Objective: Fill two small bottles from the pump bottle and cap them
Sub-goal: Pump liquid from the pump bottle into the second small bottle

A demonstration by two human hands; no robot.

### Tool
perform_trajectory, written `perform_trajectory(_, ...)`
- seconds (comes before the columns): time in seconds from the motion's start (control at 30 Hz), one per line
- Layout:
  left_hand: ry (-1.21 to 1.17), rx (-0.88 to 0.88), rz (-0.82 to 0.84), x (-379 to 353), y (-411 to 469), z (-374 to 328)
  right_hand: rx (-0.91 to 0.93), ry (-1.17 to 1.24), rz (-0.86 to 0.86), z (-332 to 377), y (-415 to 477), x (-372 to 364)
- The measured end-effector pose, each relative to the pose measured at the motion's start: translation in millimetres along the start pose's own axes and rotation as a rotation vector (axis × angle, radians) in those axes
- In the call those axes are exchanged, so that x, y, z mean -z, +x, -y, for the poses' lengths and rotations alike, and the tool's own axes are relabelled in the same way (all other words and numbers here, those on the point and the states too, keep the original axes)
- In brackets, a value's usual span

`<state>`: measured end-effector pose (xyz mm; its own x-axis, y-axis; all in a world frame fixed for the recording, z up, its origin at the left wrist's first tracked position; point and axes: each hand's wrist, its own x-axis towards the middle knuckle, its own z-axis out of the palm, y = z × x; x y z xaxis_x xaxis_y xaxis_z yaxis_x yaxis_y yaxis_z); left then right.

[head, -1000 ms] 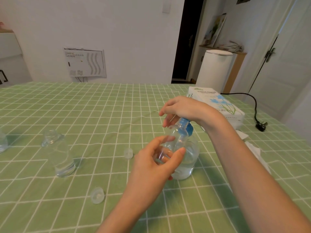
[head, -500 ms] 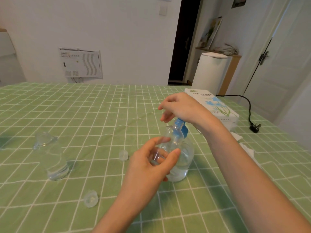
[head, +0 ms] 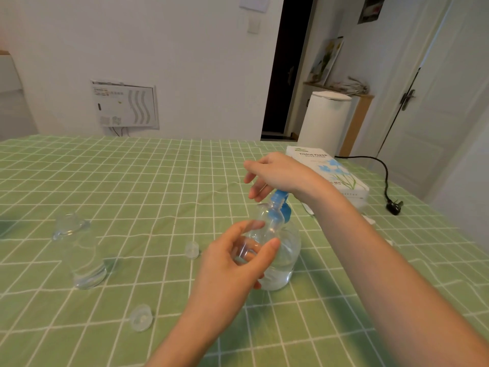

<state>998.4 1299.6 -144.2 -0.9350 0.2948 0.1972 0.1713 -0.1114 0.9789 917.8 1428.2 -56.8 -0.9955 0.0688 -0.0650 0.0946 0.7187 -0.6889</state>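
Table (head: 132, 181): wearing a green checked cloth.
Tissue box (head: 330, 170): lying behind the right forearm.
Pump bottle (head: 287, 247): standing mid-table, with the right hand (head: 277, 173) pressing its blue head, fingers loosely extended.
Held bottle (head: 267, 223): being gripped by the left hand (head: 232, 266) at the nozzle; its fill is unclear.
Second bottle (head: 82, 255): standing well left.
Caps (head: 191, 249): two lying loose between the bottles.

Setting: domestic room, the dining or living area of a home.
Evidence: desk (head: 132, 181) covered with a green checked cloth; tissue box (head: 330, 170) printed with blue flowers at its far right; black power cord (head: 381, 165) ending in a plug (head: 394, 207) on the cloth.
Beyond the desk: white cylindrical bin (head: 325, 120); low wooden cabinet (head: 357, 123) carrying stacked papers (head: 349, 86) and a leaning picture (head: 326, 59); white panelled door (head: 436, 102) with lever handle (head: 407, 99); dark open doorway (head: 285, 64); wall switch (head: 253, 26); white wall-mounted panel box (head: 124, 104).
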Motion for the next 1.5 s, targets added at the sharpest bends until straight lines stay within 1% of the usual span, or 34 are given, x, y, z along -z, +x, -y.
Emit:
perform_trajectory(0.13, 0.015, -0.008, 0.004, 0, 0, 2, -0.075, -0.046, 0.068, -2, 0, -1)
perform_trajectory(0.23, 0.017, -0.007, -0.001, 0, 0, 4, -0.082, -0.060, 0.098, -1, -1, -2)
perform_trajectory(0.53, 0.030, 0.000, 0.003, 1, -2, 6, -0.086, -0.033, 0.094, -6, 1, -9)
perform_trajectory(0.93, -0.007, 0.013, -0.004, 0, -1, 4, -0.030, -0.089, 0.053, 0, 1, -1)
perform_trajectory(1.1, -0.012, 0.020, 0.009, 0, 0, 4, -0.019, -0.101, 0.094, 0, 2, -4)
perform_trajectory(1.5, 0.016, 0.005, 0.003, 1, -3, 8, -0.004, -0.074, 0.077, -9, 2, -10)
